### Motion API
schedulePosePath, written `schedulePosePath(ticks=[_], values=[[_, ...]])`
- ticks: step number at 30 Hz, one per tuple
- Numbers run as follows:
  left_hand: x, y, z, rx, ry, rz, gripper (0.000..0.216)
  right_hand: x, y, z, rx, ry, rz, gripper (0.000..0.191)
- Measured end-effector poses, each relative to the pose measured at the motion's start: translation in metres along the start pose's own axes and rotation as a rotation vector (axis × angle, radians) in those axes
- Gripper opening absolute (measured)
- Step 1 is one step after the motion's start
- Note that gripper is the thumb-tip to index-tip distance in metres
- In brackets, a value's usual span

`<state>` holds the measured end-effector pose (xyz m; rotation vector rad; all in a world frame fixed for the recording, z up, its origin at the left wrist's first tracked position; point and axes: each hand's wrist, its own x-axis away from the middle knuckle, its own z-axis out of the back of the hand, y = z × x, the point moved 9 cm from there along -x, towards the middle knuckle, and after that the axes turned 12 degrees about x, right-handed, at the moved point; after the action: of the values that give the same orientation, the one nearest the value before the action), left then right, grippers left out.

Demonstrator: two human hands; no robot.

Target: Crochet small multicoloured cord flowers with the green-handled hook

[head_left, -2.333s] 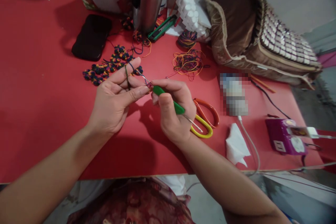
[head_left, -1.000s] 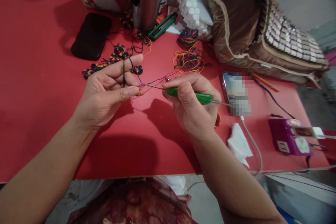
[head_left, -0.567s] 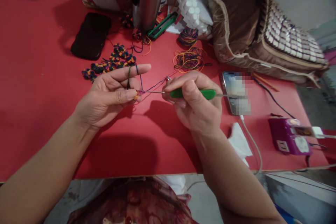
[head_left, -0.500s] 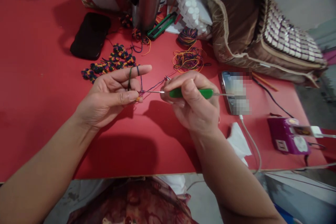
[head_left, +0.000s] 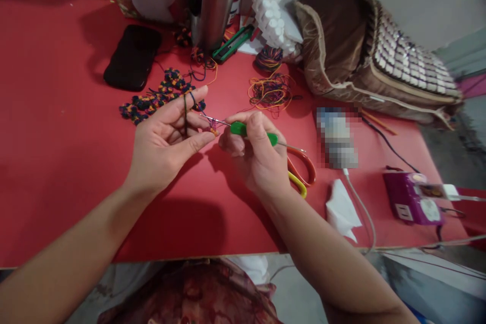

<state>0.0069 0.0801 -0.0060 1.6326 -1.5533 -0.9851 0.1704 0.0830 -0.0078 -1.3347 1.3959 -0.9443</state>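
Between thumb and fingers, my left hand (head_left: 167, 136) pinches a small crochet piece (head_left: 214, 130) in purple and orange yarn. Dark working yarn (head_left: 186, 111) loops around its raised index finger. My right hand (head_left: 258, 152) is closed on a crochet hook with a green handle (head_left: 238, 128); its thin metal shaft reaches left to the yarn at the piece. Scissors with orange and yellow handles (head_left: 309, 167) show beside the right hand, their blades hidden by it. Behind the left hand lies a finished-looking multicoloured crochet strip (head_left: 152, 101).
Loose multicoloured yarn (head_left: 270, 92) and a wound yarn ball (head_left: 269, 58) lie beyond the hands. Around them are a black case (head_left: 132, 58), a metal flask (head_left: 218, 5), a green cutter (head_left: 232, 44), a brown bag (head_left: 341, 35), a charging phone (head_left: 336, 136) and a purple power socket box (head_left: 412, 197).
My right hand has moved left with the hook, uncovering the scissor handles. The hook now reaches up and left past the piece, and my left hand has tilted slightly.
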Motion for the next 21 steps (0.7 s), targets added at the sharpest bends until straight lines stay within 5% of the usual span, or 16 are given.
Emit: schedulePosePath(ticks=[10,21], values=[[-0.003,-0.002,0.002,0.016,0.026,-0.003,0.045,0.006,0.003,0.004,0.147,0.003,0.039,0.038],[0.002,-0.014,-0.002,0.064,0.051,0.057,0.043,0.031,-0.031,-0.005,0.689,0.072,0.371,0.013]])
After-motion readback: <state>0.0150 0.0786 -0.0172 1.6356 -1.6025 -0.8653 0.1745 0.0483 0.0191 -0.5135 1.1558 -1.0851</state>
